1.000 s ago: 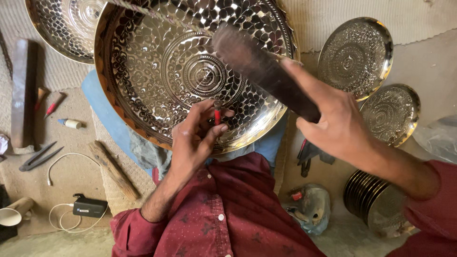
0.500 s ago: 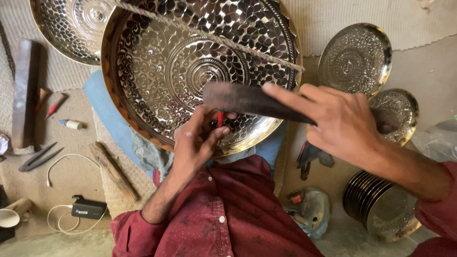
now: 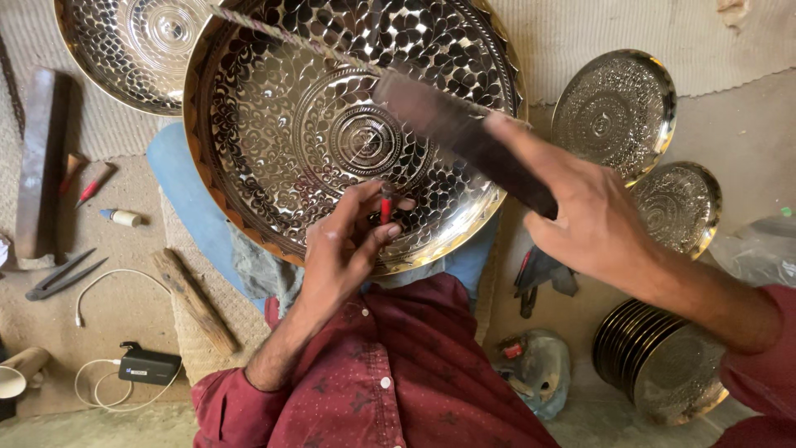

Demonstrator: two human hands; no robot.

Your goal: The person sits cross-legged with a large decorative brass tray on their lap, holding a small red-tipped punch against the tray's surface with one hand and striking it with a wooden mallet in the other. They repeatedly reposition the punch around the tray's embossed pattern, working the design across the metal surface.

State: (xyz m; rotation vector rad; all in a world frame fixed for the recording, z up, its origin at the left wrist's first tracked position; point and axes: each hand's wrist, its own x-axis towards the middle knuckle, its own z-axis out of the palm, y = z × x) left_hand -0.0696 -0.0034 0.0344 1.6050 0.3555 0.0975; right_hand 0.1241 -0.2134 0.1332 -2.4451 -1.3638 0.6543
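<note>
A large engraved metal tray (image 3: 332, 133) leans over the person's lap, covering a blue cushion (image 3: 178, 191) on the floor. The right hand (image 3: 593, 220) grips a dark wooden mallet (image 3: 460, 137) raised above the tray. The left hand (image 3: 344, 249) pinches a small red-tipped chisel (image 3: 385, 202) upright against the tray's lower inner surface.

Motion-blurred dark mallet head (image 3: 431, 112), tray rims (image 3: 199, 166) cut off at top edge, punch tip (image 3: 385, 203) behind fingers (image 3: 365, 220).
</note>
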